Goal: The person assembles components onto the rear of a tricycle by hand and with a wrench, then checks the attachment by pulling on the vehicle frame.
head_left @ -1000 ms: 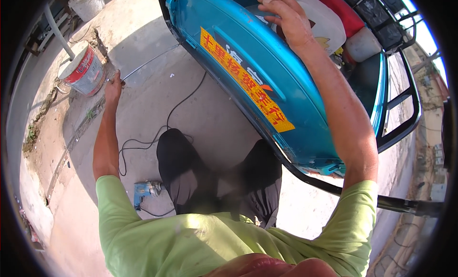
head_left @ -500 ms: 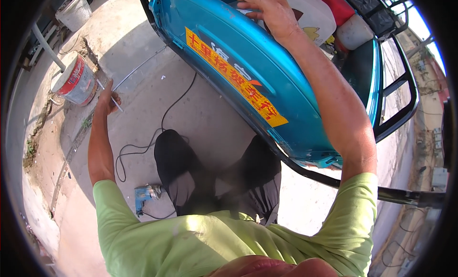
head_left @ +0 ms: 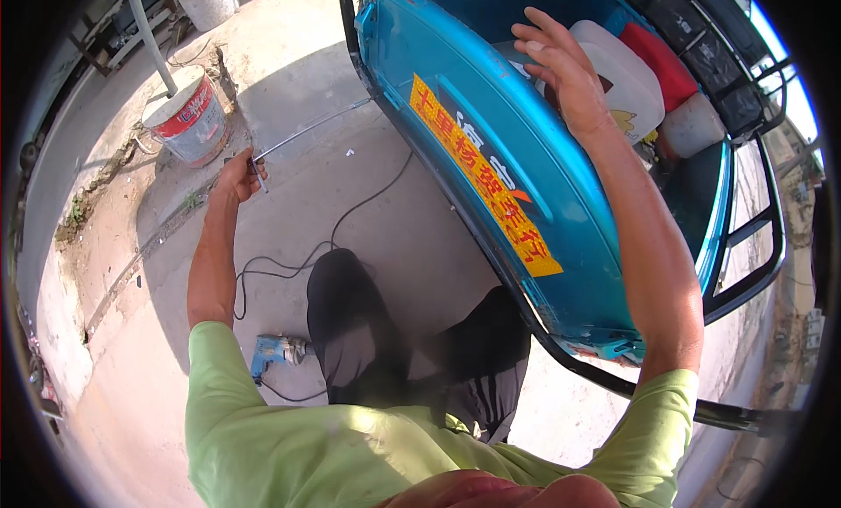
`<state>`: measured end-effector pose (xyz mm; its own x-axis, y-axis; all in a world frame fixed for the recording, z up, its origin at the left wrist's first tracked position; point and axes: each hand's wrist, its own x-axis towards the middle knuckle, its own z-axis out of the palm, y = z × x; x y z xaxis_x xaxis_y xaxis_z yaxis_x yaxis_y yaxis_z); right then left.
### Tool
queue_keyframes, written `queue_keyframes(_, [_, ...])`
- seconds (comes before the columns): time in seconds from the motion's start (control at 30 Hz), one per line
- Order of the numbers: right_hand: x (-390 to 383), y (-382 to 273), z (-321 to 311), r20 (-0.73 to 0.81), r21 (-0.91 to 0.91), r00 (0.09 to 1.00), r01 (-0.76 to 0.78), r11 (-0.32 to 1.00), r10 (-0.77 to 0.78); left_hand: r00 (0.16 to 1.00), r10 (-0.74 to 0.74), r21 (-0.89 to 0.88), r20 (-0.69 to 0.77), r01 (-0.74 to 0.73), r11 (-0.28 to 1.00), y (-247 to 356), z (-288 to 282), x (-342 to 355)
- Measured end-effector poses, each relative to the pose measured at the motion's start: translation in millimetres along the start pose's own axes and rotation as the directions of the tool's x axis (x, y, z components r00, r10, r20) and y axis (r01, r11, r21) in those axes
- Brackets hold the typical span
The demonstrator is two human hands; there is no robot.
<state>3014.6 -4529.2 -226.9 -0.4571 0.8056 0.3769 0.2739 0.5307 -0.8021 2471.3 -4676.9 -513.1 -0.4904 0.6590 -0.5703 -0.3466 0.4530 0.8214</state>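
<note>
My left hand [head_left: 238, 177] is closed around the crossbar of a long metal T-handle rod [head_left: 307, 127]. The rod's shaft runs up to the right, its far end reaching the lower edge of the blue truck bed [head_left: 491, 96]. I cannot make out what that end touches. My right hand [head_left: 565, 74] is raised over the bed's side wall with its fingers apart and nothing in them. Inside the bed, beside that hand, lies a whitish plastic container [head_left: 626, 74] with a yellow picture on it.
A blue power drill [head_left: 279, 352] lies on the ground by my left knee, its dark cable [head_left: 350, 208] winding toward the truck. A red and white bucket [head_left: 188, 114] with a pole stands at the left, a pale bucket [head_left: 208, 2] farther back. Black rails [head_left: 753, 289] edge the truck.
The view has shifted, so the truck and buckets sit farther right. My left hand keeps its grip on the rod, whose crossbar has turned steeper. My right hand stays open over the bed.
</note>
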Motion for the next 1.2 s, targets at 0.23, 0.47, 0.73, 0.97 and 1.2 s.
queue_keyframes(0.23, [6.1,-6.2,3.3,-0.013,0.103,0.999,-0.029,0.994,0.030,0.998,0.020,-0.061,0.052,-0.017,0.998,-18.7,-11.7,29.9])
queue_keyframes(0.47, [8.4,-2.6,3.1,-0.001,0.138,0.993,-0.118,0.983,0.119,0.937,0.349,-0.104,-0.021,-0.349,0.931,-4.3,4.5,-26.1])
queue_keyframes(0.73, [5.5,-10.0,5.3,0.003,0.187,0.981,-0.192,0.963,0.195,0.740,0.632,0.336,0.228,-0.670,0.662,-30.1,-23.5,-21.0])
queue_keyframes(0.97, [3.9,-7.4,3.8,-0.003,0.169,0.986,-0.164,0.972,0.167,0.443,0.836,0.596,0.323,-0.782,0.184,-17.8,-30.7,-8.9])
queue_keyframes(1.2, [8.3,4.1,5.7,-0.026,0.188,0.979,-0.194,0.963,0.202,0.736,0.642,0.708,0.215,-0.571,0.416,-2.8,-30.0,-8.0])
